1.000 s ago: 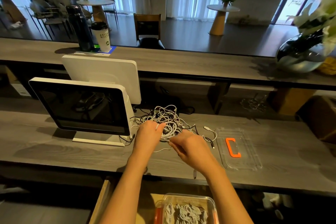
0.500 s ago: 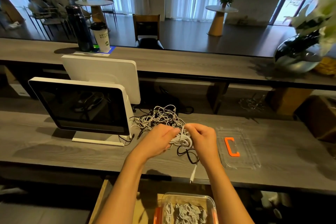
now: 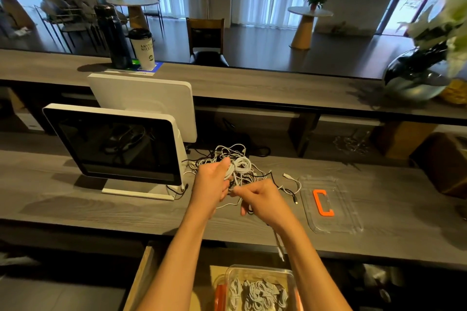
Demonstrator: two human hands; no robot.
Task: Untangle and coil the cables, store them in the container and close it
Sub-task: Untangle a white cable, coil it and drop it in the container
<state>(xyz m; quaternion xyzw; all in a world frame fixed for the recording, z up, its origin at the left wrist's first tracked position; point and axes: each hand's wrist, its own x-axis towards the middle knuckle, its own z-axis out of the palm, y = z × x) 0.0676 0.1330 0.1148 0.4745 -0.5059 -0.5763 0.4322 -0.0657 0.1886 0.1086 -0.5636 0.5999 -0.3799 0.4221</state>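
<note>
A tangle of white and black cables (image 3: 222, 155) lies on the grey counter beside the monitor. My left hand (image 3: 211, 182) grips a small coil of white cable (image 3: 241, 164) just above the pile. My right hand (image 3: 260, 199) pinches the same white cable a little nearer to me; its loose end (image 3: 279, 247) hangs over the counter's front edge. A clear container (image 3: 255, 290) holding several coiled white cables sits in an open drawer below. Its clear lid (image 3: 333, 219) with an orange clip (image 3: 323, 202) lies on the counter to the right.
A white point-of-sale monitor (image 3: 113, 144) stands left of the pile. On the upper ledge are a dark bottle (image 3: 112, 38), a paper cup (image 3: 144, 49) and, at far right, a vase with flowers (image 3: 414, 76). The wooden drawer's edge (image 3: 137, 278) juts out below the counter.
My left hand has lifted the white coil up and back toward the pile. My right hand has dropped nearer to me and drawn the cable out between the hands.
</note>
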